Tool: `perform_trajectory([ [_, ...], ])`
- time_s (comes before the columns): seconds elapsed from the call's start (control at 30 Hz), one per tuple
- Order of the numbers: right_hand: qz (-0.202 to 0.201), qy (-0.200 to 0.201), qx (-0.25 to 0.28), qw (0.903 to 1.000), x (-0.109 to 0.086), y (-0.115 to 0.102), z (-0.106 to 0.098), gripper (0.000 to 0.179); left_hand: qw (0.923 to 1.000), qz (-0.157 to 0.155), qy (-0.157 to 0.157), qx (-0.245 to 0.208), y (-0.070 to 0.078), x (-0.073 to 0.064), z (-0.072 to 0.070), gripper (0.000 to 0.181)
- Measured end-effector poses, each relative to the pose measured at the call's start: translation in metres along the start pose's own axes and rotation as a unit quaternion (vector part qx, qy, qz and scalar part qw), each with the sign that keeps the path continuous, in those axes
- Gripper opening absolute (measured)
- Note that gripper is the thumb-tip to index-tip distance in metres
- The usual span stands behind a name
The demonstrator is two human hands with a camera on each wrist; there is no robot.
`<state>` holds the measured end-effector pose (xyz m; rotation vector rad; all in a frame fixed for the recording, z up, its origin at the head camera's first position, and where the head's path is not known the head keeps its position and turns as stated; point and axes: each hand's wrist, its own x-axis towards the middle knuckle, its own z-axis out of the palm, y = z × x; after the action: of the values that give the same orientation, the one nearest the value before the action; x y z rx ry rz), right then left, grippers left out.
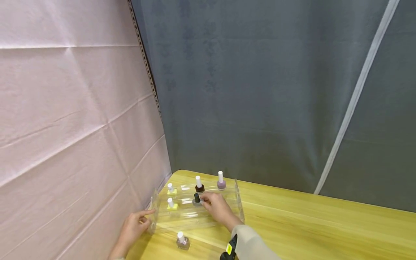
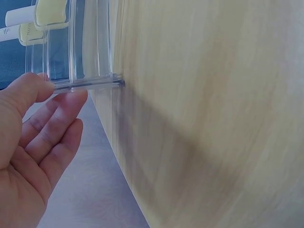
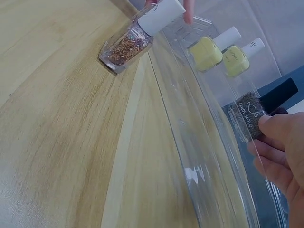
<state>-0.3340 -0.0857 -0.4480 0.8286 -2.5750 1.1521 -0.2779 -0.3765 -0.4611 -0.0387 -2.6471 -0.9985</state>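
My right hand [image 1: 218, 208] pinches a glittery grey nail polish bottle [image 3: 247, 114] with a black cap, at the middle tier of a clear stepped rack [image 1: 182, 226]. My left hand [image 2: 35, 137] holds the rack's left side panel between thumb and fingers. Two yellow nail polish bottles [image 3: 206, 53] with white caps stand on the rack's left side. On the top tier are a dark nail polish bottle [image 1: 199, 188] and a lilac nail polish bottle [image 1: 221, 184]. A copper-glitter nail polish bottle [image 3: 126, 47] with a white cap stands on the table in front of the rack.
The rack stands on a yellow wood-grain table [image 1: 292, 220], near its left edge. A pale pink cloth wall [image 1: 81, 126] rises close on the left, and a dark grey curtain [image 1: 243, 90] hangs behind the table.
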Motion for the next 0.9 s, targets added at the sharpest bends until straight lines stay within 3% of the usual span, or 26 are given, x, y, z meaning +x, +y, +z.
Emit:
perform_trajectory([
  [0.67,0.011,-0.035,-0.021,0.9991,-0.0023,0.0030,-0.0010,0.017,0.9999,0.005,-0.003,-0.013,-0.0005,0.0000,0.0029,0.036],
  [0.9,0.027,-0.042,-0.004,0.9987,-0.0008,0.0044,0.0007,0.018,0.9999,-0.009,-0.005,-0.010,-0.0004,0.0010,0.0007,0.036],
])
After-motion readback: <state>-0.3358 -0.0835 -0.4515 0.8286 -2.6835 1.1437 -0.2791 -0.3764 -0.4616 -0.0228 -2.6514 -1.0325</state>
